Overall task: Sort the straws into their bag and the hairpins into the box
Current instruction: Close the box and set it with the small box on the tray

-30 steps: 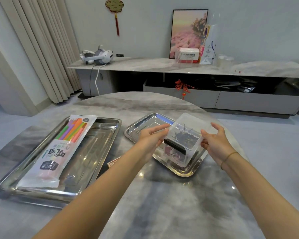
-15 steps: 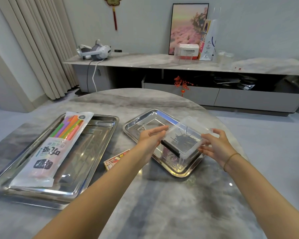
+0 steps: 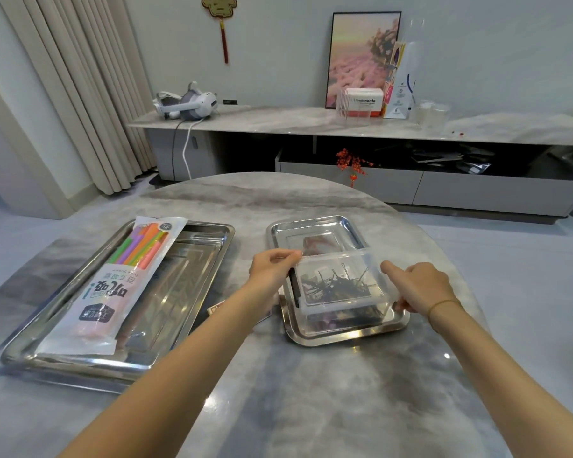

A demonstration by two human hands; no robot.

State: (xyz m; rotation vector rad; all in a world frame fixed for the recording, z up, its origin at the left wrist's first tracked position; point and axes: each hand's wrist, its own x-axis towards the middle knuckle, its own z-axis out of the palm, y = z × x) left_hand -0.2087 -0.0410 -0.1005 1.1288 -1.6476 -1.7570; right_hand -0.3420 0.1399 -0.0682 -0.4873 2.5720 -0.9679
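Sitting between both hands, box (image 3: 339, 285) gripped by left (image 3: 272, 271) and right (image 3: 417, 287).

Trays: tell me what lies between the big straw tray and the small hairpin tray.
In the head view, bare marble table mostly; nearer the person, the left forearm crosses the gap, over a small printed card peeking out beside it.

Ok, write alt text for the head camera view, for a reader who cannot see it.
Two bare hands, left hand and right hand, hold a clear plastic box of dark hairpins over a small steel tray on a marble table. To the left, a bag of coloured straws lies in a larger steel tray.
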